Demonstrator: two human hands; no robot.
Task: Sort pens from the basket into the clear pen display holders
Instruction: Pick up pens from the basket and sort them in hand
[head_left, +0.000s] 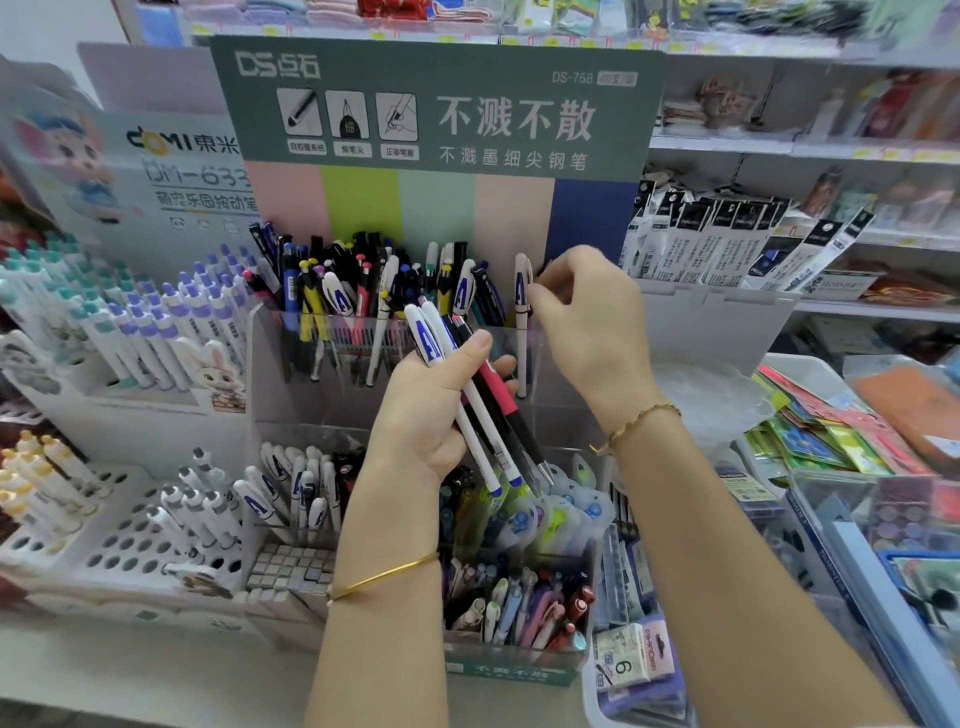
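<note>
Several pens (483, 410) lie bundled in your left hand (426, 415), which grips them across the palm with the thumb on top. There are two white ones with a blue letter on the cap, a pink-and-black one and a dark one, tips pointing down to the right. You hold them in front of the clear holder (270, 364), whose upper row is crowded with mixed pens on the left. Your right hand (587, 322) is at that row's rightmost compartment, fingers curled, thumb tip touching the cap of a white pen (521, 338) standing upright there. Whether it pinches that pen cannot be told. Below your wrists, a green-fronted box (514, 670) holds more loose pens.
</note>
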